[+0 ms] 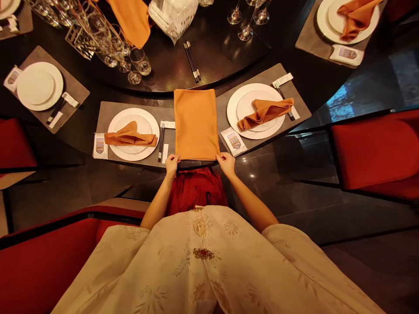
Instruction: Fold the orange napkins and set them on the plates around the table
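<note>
Napkin (195, 124), near corners in left hand (172, 165) and right hand (226, 164)

Warm, dim light is prevailing; bluish glare is brightening the floor (340, 104) near two o'clock, glasses (140, 61) between ten and eleven are glinting, and the picture's edges are stretching.
</note>
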A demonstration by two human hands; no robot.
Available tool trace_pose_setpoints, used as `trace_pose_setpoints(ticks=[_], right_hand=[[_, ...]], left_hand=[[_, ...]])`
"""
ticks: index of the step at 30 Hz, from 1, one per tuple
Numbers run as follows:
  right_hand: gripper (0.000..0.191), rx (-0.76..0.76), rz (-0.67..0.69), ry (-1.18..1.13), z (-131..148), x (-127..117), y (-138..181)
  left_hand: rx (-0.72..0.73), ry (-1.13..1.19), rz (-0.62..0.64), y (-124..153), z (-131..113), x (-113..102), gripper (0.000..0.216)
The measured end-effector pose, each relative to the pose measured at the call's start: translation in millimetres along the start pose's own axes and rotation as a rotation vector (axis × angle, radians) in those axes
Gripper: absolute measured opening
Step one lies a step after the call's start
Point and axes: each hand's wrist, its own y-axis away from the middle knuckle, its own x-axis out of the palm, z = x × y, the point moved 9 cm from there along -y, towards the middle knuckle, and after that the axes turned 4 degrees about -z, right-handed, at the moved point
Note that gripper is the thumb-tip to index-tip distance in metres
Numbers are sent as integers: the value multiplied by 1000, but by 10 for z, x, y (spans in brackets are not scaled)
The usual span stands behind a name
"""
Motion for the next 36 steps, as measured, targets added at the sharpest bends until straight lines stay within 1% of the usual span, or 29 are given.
trace_pose_setpoints(ticks=[2, 3, 4, 5, 6, 8, 10, 12, 14, 15, 16, 18, 21, 24, 27, 30, 32, 33, 36], right_hand=[[20, -135, 9, 173, 81, 30, 52], [14, -206, 23, 256, 121, 56, 75], [12, -279, 50, 324, 160, 94, 98], [14, -355, 94, 372, 196, 143, 121], [19, -425, 150, 401, 226, 194, 145], [25, -537, 266, 420, 261, 276, 187], [30, -611, 350, 435, 275, 306, 205], [40, -659, 423, 467, 274, 317, 211], [44, -678, 506, 495, 255, 327, 218], [42, -679, 550, 499, 242, 331, 227], [38, -675, 592, 496, 230, 331, 240], [32, -650, 650, 472, 218, 311, 266], [31, -530, 643, 448, 215, 230, 230], [30, -311, 576, 508, 180, 147, 75], [25, -119, 523, 569, 150, 129, -133], [18, -1, 504, 579, 122, 186, -323], [15, 69, 471, 584, 97, 209, -419], [17, 98, 445, 584, 92, 211, -455], [35, 139, 358, 570, 139, 212, -526]], left_hand=[[193, -273, -104, 49, -103, -60, 13], [313, -403, -123, 88, -175, -49, 13], [433, -518, -112, 132, -239, -10, 18], [547, -616, -66, 174, -283, 56, 21], [650, -697, 11, 213, -304, 137, 22], [814, -794, 214, 283, -294, 288, 29], [918, -826, 403, 341, -265, 364, 35], [966, -851, 531, 375, -239, 370, 44], [952, -889, 628, 395, -194, 354, 52], [924, -908, 662, 402, -162, 343, 49], [888, -922, 680, 408, -128, 329, 44], [823, -927, 667, 426, -74, 296, 36], [770, -859, 582, 468, -54, 243, 29], [729, -820, 506, 448, -89, 214, 23], [611, -882, 363, 246, -190, 167, 23], [487, -880, 188, 2, -382, 109, 26], [429, -888, 124, -108, -492, 113, 32], [402, -910, 111, -146, -526, 128, 34], [339, -1003, 105, -201, -565, 199, 32]])
